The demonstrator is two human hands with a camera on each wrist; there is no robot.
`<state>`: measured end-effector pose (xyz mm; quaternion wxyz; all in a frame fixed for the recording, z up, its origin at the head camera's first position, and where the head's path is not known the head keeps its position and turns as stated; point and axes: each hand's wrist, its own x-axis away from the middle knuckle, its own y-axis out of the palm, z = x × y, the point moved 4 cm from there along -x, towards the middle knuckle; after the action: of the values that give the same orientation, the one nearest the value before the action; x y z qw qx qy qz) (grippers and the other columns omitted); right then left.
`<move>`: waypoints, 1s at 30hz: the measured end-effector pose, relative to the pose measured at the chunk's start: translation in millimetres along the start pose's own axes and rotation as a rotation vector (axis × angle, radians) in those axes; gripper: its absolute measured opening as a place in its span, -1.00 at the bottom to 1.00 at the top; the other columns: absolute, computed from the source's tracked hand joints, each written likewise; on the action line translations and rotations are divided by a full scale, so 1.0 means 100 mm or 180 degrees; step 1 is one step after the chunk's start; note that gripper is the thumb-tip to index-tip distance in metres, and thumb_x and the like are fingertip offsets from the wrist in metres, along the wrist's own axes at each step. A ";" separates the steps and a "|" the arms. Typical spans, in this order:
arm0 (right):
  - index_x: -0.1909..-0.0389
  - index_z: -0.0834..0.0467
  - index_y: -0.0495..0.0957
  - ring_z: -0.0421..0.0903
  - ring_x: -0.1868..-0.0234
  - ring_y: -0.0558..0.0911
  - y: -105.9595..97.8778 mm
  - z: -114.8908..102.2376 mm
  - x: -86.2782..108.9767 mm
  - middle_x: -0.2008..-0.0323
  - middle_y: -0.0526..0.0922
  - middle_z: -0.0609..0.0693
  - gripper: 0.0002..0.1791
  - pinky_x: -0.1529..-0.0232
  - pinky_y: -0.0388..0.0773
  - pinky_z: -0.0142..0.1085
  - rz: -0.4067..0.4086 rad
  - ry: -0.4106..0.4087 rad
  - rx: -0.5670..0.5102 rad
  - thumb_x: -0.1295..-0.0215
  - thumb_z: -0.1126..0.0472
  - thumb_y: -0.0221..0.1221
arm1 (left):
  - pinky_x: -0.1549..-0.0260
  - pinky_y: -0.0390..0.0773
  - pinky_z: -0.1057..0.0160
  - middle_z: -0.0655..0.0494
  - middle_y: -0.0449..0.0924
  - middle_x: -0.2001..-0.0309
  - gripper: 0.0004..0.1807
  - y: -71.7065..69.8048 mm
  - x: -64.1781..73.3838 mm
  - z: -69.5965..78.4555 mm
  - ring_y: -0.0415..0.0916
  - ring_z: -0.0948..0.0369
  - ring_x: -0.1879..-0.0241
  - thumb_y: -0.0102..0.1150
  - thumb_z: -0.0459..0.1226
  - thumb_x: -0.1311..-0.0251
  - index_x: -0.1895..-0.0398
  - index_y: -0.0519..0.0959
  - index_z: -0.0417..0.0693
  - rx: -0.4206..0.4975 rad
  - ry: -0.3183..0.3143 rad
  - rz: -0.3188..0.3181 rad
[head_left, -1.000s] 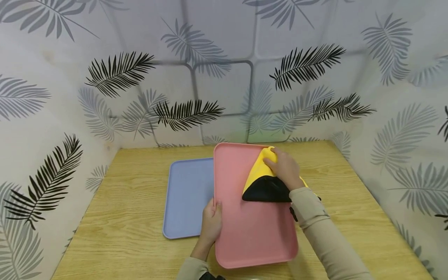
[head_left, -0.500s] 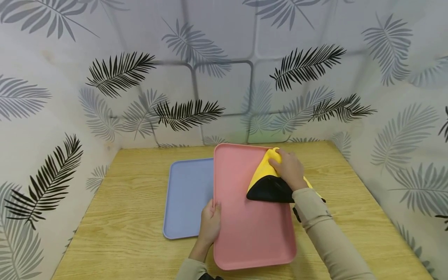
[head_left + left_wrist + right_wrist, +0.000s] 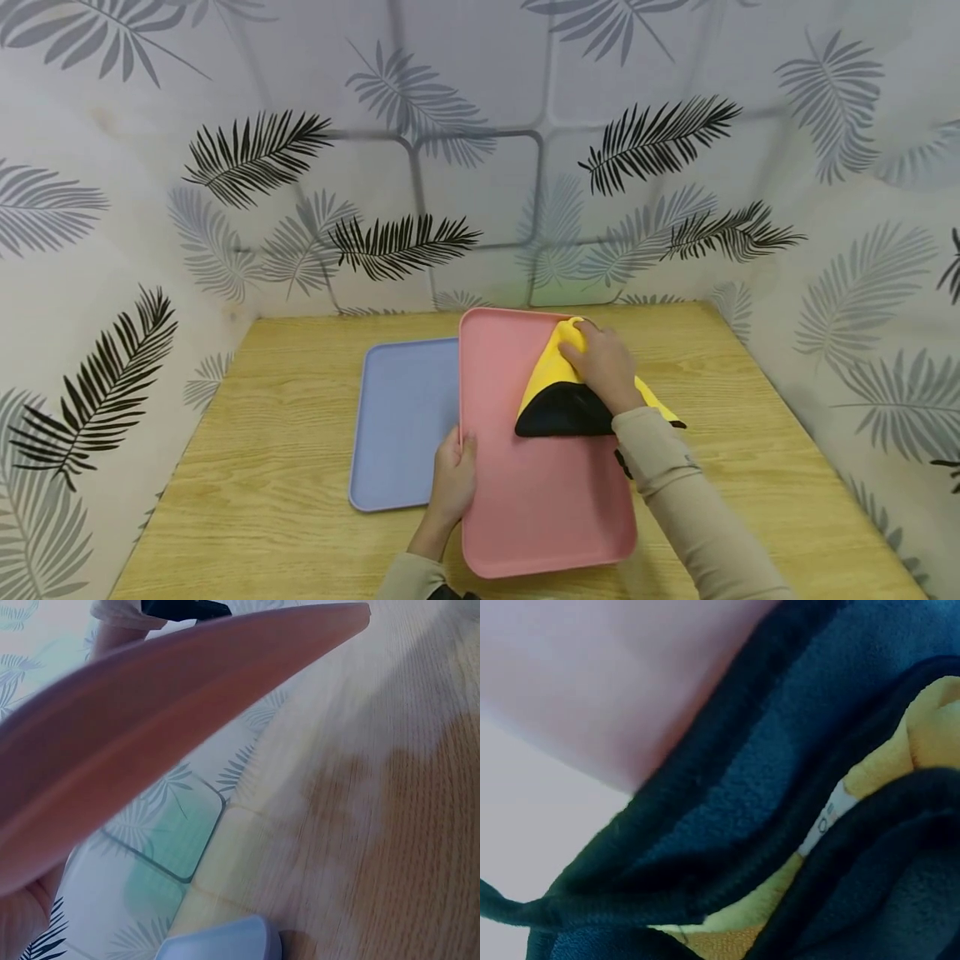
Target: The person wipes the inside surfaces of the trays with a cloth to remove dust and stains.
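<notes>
A pink rectangular tray (image 3: 540, 500) is held up at a tilt over the table in the head view. My left hand (image 3: 453, 479) grips its left edge, thumb on the inner face. In the left wrist view the pink tray (image 3: 150, 735) shows its edge and underside, with part of the hand (image 3: 22, 919) beneath. My right hand (image 3: 606, 367) holds a bunched yellow and black cloth (image 3: 553, 367) against the tray's upper right part. The cloth's dark folds (image 3: 735, 795), a yellow layer and a small white label fill much of the right wrist view.
A blue tray (image 3: 405, 425) lies on the wooden table (image 3: 277, 442), left of the pink one and partly covered by it in the head view. Leaf-patterned sheeting (image 3: 480, 192) rises behind the table and along both sides.
The right hand with the cloth shifted slightly right across the tray, then back left. The pink tray and left hand barely moved; the blue tray stayed put.
</notes>
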<state>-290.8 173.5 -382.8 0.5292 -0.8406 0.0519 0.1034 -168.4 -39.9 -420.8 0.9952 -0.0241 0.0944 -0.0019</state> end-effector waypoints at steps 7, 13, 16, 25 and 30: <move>-0.14 0.19 0.37 0.17 0.06 0.44 0.03 -0.19 0.02 -0.02 0.43 0.24 -0.46 0.20 0.40 0.03 -0.0089 -0.0069 -0.0095 -0.22 -0.03 0.06 | 0.43 0.42 0.30 -0.19 0.45 0.43 -0.76 0.02 -0.01 -0.01 0.38 0.18 0.46 -0.30 -0.49 -0.31 0.14 0.37 -0.53 -0.0029 0.0047 -0.0010; -0.13 0.18 0.38 0.12 0.16 0.46 0.04 -0.36 0.04 0.08 0.49 0.23 -0.47 0.29 0.43 0.00 -0.0021 -0.0262 -0.0134 -0.21 -0.02 0.08 | 0.41 0.39 0.30 -0.08 0.40 0.49 -0.77 0.05 -0.06 -0.18 0.33 0.19 0.45 -0.26 -0.46 -0.31 0.17 0.39 -0.49 -0.0051 0.0160 0.0007; -0.11 0.19 0.40 0.11 0.24 0.48 0.04 -0.46 0.06 0.12 0.50 0.23 -0.48 0.33 0.44 -0.04 0.0014 -0.0379 -0.0167 -0.21 -0.02 0.09 | 0.42 0.36 0.32 -0.01 0.36 0.51 -0.78 0.07 -0.08 -0.28 0.29 0.22 0.47 -0.23 -0.43 -0.32 0.20 0.41 -0.44 -0.0114 0.0189 0.0010; -0.07 0.16 0.44 0.01 0.49 0.45 0.09 -0.73 0.12 0.24 0.48 0.18 -0.50 0.52 0.42 -0.16 0.0079 -0.0584 -0.0126 -0.18 -0.04 0.11 | 0.29 0.44 0.27 -0.14 0.51 0.34 -0.83 0.15 -0.02 -0.18 0.39 0.22 0.32 -0.16 -0.52 -0.23 0.20 0.42 -0.43 -0.0079 0.0361 -0.0097; -0.03 0.17 0.45 -0.06 0.63 0.33 0.11 -0.83 0.16 0.39 0.42 0.12 -0.52 0.65 0.30 -0.26 0.0104 -0.0705 -0.0083 -0.16 -0.03 0.14 | 0.35 0.41 0.25 -0.13 0.46 0.45 -0.89 0.17 0.04 -0.01 0.35 0.20 0.40 -0.12 -0.61 -0.09 0.32 0.41 -0.44 -0.0320 0.0343 -0.0067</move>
<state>-267.9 94.4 -361.5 0.5190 -0.8298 0.0055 0.2049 -164.9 -23.3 -423.0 0.9862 -0.0750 0.1475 -0.0088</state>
